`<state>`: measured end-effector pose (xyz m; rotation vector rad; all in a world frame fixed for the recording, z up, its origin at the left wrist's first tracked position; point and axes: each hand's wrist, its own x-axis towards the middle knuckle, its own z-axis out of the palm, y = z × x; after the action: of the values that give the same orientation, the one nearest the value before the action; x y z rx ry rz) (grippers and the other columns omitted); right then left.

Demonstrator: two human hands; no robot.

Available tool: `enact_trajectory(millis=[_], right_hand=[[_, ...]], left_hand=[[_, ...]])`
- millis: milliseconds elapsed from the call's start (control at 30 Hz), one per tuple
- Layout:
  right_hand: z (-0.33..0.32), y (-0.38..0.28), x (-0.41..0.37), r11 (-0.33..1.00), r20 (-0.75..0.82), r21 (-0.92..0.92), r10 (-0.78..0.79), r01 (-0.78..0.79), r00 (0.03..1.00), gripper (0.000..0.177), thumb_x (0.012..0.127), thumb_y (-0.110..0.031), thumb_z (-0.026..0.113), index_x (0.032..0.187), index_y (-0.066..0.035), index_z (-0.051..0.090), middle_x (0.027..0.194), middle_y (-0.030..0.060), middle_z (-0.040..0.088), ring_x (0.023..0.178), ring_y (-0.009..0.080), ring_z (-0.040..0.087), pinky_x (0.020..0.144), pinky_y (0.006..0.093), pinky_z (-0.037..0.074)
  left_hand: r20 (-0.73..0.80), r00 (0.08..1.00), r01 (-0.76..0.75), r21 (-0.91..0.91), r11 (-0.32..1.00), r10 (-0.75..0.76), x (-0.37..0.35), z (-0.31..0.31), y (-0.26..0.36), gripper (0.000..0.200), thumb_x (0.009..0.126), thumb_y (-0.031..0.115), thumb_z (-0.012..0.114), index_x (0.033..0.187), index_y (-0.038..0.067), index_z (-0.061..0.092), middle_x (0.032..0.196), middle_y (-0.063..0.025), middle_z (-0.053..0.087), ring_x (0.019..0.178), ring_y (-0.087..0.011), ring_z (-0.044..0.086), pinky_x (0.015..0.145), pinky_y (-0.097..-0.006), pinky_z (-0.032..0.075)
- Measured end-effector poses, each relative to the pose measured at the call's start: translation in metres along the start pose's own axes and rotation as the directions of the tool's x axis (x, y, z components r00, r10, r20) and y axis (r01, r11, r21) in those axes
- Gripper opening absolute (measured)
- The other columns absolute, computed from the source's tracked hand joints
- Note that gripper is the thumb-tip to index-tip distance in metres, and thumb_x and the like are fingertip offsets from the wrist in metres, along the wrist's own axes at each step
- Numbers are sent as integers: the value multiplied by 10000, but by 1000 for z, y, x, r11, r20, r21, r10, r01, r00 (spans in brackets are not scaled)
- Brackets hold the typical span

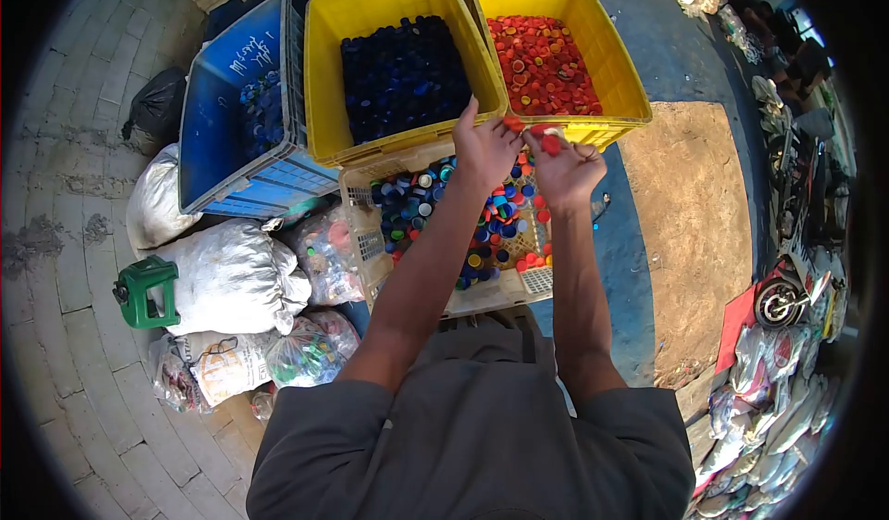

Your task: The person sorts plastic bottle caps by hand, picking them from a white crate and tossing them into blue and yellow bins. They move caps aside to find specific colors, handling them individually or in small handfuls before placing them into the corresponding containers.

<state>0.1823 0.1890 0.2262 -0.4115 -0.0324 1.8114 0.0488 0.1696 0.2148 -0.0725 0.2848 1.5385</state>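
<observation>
Both of my hands are over the front edges of two yellow crates, above a white crate (356, 207) of mixed bottle caps. My right hand (569, 174) has its fingers closed on red bottle caps (550, 142), with something whitish among them. Just left of it, my left hand (488, 152) has curled fingers, its thumb apart, and an orange-red cap (513, 125) at its fingertips. Dark blue caps (403, 75) fill part of the left yellow crate (324, 66). Red and orange caps (542, 66) lie in the right yellow crate (616, 75).
A blue crate (208, 122) with bluish pieces stands at the left. White sacks (227, 275), clear bags of plastic (310, 349) and a green plastic container (148, 293) lie below it. At right are a brown board (694, 233), a motorcycle wheel (779, 303) and piled bags (778, 418).
</observation>
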Motion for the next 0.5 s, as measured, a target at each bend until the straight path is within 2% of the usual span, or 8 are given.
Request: enact_trajectory(millis=[33, 67, 167, 200, 267, 333, 400, 500], right_hand=[[31, -12, 7, 998, -2, -56, -41, 40, 999, 440, 684, -137, 449, 1037, 126, 461, 1246, 294, 438, 1259, 464, 358, 1110, 625, 193], [39, -25, 23, 998, -106, -66, 14, -21, 994, 649, 686, -143, 438, 1226, 197, 316, 1412, 360, 196, 1359, 495, 160, 1128, 607, 149], [35, -44, 37, 995, -149, -22, 93, -97, 984, 767, 719, -122, 430, 1373, 156, 139, 1446, 335, 69, 1403, 447, 32, 1147, 556, 106], [11, -49, 39, 986, -106, -94, 127, -137, 986, 889, 748, -105, 414, 1411, 92, -144, 1467, 319, 52, 1401, 451, 51, 1154, 524, 126], [-24, -41, 19, 963, -143, -257, 50, -85, 989, 826, 763, -82, 398, 1426, 89, -64, 1465, 317, 76, 1397, 453, 84, 1145, 531, 160], [-65, -31, -9, 892, -191, -431, 53, -132, 980, 763, 777, -57, 388, 1436, 78, 26, 1455, 299, 134, 1371, 454, 173, 1119, 527, 227], [-120, -22, -30, 771, -317, -570, 112, -284, 942, 704, 769, -46, 417, 1420, 45, 167, 1376, 252, 276, 1279, 417, 327, 1061, 518, 317], [-176, -14, -53, 529, -506, -697, 115, -484, 855, 651, 733, -69, 481, 1365, -18, 331, 1220, 181, 445, 1095, 309, 463, 937, 472, 398]], left_hand=[[-45, 999, -9, -3, 1000, 9, 11, 29, 5, 907, 896, 505, 497, 1382, -148, 95, 1445, -282, 184, 1375, -346, 200, 1143, -431, 163], [-88, 996, -21, -3, 1000, 21, 17, 46, 9, 994, 891, 514, 502, 1414, -137, -37, 1507, -295, 36, 1426, -356, 79, 1163, -433, 91], [-66, 996, -41, 178, 983, 53, 15, 47, 21, 1047, 889, 527, 503, 1406, -104, -154, 1509, -289, -105, 1432, -363, -35, 1163, -427, 38], [-141, 988, -31, 212, 977, 62, 5, 40, 24, 915, 922, 489, 475, 1441, -93, -3, 1512, -291, 42, 1427, -366, 75, 1163, -440, 100], [-105, 994, 2, 296, 955, 30, -16, -12, 33, 702, 958, 416, 448, 1394, -100, 257, 1451, -274, 273, 1379, -365, 251, 1138, -451, 226], [-285, 954, -33, 199, 980, 90, -49, -74, 36, 506, 979, 356, 429, 1246, -72, 468, 1314, -223, 466, 1272, -346, 418, 1083, -441, 343], [-482, 863, -18, 275, 961, 154, -86, -139, 38, 446, 963, 382, 437, 1130, -14, 556, 1179, -141, 561, 1158, -302, 505, 1049, -430, 363], [-773, 608, 26, 246, 969, 180, -140, -217, 38, 410, 945, 338, 459, 1159, -4, 528, 1203, -149, 546, 1137, -285, 518, 1025, -423, 390]])
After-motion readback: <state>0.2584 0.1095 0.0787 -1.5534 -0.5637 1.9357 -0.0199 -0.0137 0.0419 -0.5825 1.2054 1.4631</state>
